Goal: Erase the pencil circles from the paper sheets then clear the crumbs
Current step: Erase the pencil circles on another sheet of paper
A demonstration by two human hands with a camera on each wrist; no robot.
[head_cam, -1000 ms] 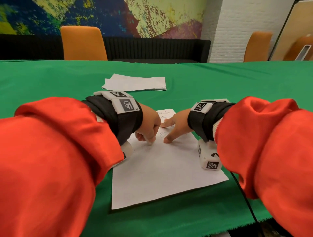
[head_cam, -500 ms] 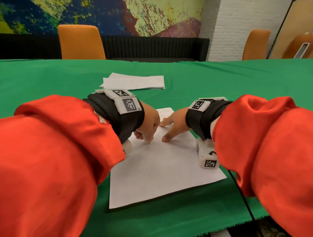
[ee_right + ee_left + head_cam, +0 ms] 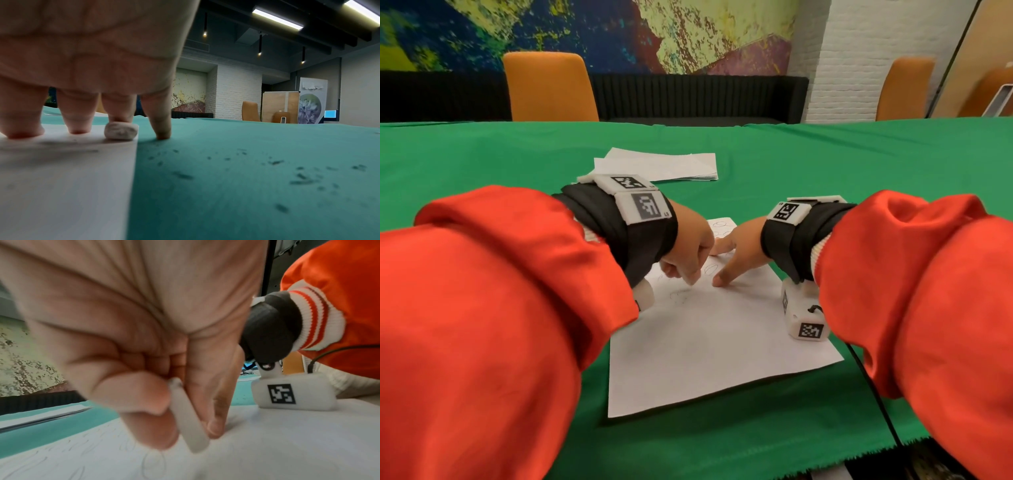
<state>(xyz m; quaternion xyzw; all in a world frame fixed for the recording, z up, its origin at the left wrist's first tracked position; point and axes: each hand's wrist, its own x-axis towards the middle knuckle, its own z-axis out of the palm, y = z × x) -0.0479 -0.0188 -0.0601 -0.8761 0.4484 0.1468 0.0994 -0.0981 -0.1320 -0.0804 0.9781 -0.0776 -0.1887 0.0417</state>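
The left hand (image 3: 690, 251) has its grip clamped on a white eraser (image 3: 188, 420), tip on the sheet (image 3: 709, 346) at its 11 o'clock part. The right hand (image 3: 736, 253) presses flat, fingers (image 3: 77, 113) spread, little finger past the sheet's right edge on the table (image 3: 825, 164). Crumbs (image 3: 298, 177) lie at 3 o'clock; a paper stack (image 3: 664, 164) at 12.

The surface (image 3: 825, 164) wears a green cloth. A white paper sheet (image 3: 705, 349) lies flat on it near the front edge, faint pencil circles (image 3: 710, 269) across its far half. Beyond that sheet, well apart, rests a loose stack of paper (image 3: 657, 166). Just right of the sheet's edge, dark eraser crumbs (image 3: 298, 175) are scattered over the cloth.
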